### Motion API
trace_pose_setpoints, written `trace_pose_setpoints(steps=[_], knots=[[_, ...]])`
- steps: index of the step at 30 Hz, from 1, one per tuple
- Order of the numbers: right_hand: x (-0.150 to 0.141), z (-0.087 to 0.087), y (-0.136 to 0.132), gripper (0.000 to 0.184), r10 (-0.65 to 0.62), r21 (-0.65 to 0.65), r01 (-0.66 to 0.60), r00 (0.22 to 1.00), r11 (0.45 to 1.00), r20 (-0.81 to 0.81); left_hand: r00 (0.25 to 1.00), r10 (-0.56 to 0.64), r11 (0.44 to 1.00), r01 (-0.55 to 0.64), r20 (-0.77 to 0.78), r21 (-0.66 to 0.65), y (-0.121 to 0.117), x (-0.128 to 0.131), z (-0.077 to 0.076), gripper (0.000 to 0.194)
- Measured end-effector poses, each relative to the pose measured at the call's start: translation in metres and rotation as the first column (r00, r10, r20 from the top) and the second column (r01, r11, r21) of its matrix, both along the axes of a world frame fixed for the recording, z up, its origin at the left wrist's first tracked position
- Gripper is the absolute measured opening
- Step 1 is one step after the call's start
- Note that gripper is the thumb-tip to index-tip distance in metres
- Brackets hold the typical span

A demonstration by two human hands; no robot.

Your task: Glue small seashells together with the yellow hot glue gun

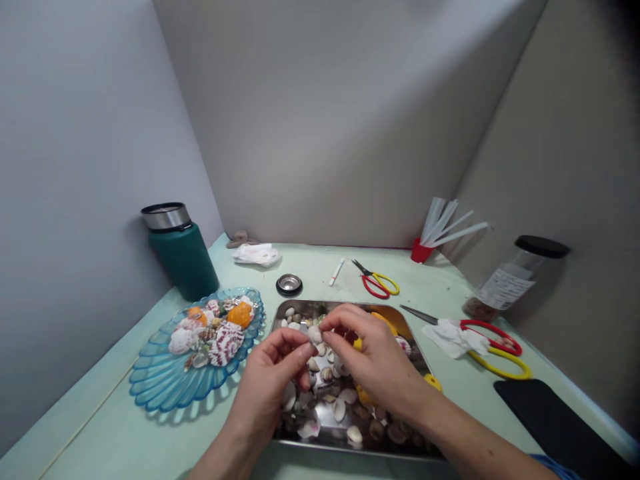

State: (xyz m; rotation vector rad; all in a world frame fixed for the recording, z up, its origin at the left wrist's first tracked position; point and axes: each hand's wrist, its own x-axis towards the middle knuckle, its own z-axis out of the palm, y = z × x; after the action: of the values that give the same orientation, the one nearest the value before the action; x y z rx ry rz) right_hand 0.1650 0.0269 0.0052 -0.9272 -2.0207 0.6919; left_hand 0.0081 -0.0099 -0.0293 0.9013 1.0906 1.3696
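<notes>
Above the metal tray (320, 417), a small whitish seashell (315, 334) sits between my two hands. My right hand (373, 353) pinches it from the right with thumb and fingers. From the other side, my left hand (275, 370) has its thumb and index finger closed at the shell's left edge; its other fingers are curled. Loose shells in the tray, such as a pale oval shell (339, 410) and a striped snail shell (327, 375), lie below the hands. Part of the tray is hidden by my right hand and forearm.
At left, a blue scalloped dish (165, 380) holds several shells beside a teal bottle (183, 257). Behind the tray lie a round lid (289, 285), a marker (337, 273) and scissors (377, 283). At right are larger scissors (493, 333), a jar (510, 283) and a black phone-like slab (555, 423).
</notes>
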Motion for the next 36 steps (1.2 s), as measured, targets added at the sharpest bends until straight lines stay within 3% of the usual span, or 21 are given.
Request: trace_pose_setpoints(steps=[15,19,23,24,26,27,31,36], knots=[[0.002,-0.001,0.004,0.011,-0.052,-0.025,0.054,0.997,0.998,0.058,0.998,0.032,0.999,-0.031,-0.061,0.018,0.002,0.001,0.001,0.015],[0.003,0.001,0.006,0.008,-0.063,-0.007,0.064,0.995,0.998,0.082,0.988,0.115,0.993,-0.110,-0.101,0.053,-0.002,-0.005,0.006,0.016],[0.007,0.006,0.007,0.008,-0.087,0.004,0.087,0.993,0.996,0.082,0.935,0.278,0.959,-0.259,-0.220,0.114,-0.024,-0.040,0.015,0.014],[0.007,0.008,0.007,0.008,-0.087,0.004,0.087,0.993,0.996,0.081,0.859,0.360,0.933,-0.322,-0.365,0.162,-0.032,-0.054,0.016,0.016],[0.009,0.010,0.006,0.008,-0.080,0.014,0.079,0.994,0.997,0.077,0.552,0.479,0.859,-0.453,-0.682,0.237,-0.047,-0.084,0.017,0.025],[0.009,0.011,0.005,0.008,-0.077,0.023,0.075,0.994,0.997,0.076,0.465,0.496,0.833,-0.495,-0.733,0.249,-0.053,-0.099,0.017,0.028],[0.009,0.014,0.001,0.008,-0.061,0.059,0.057,0.996,0.997,0.067,0.194,0.484,0.766,-0.565,-0.853,0.306,-0.058,-0.145,0.014,0.027],[0.011,0.015,-0.002,0.010,-0.039,0.099,0.032,0.997,0.995,0.064,-0.077,0.374,0.775,-0.522,-0.924,0.357,-0.032,-0.158,0.014,0.019]])
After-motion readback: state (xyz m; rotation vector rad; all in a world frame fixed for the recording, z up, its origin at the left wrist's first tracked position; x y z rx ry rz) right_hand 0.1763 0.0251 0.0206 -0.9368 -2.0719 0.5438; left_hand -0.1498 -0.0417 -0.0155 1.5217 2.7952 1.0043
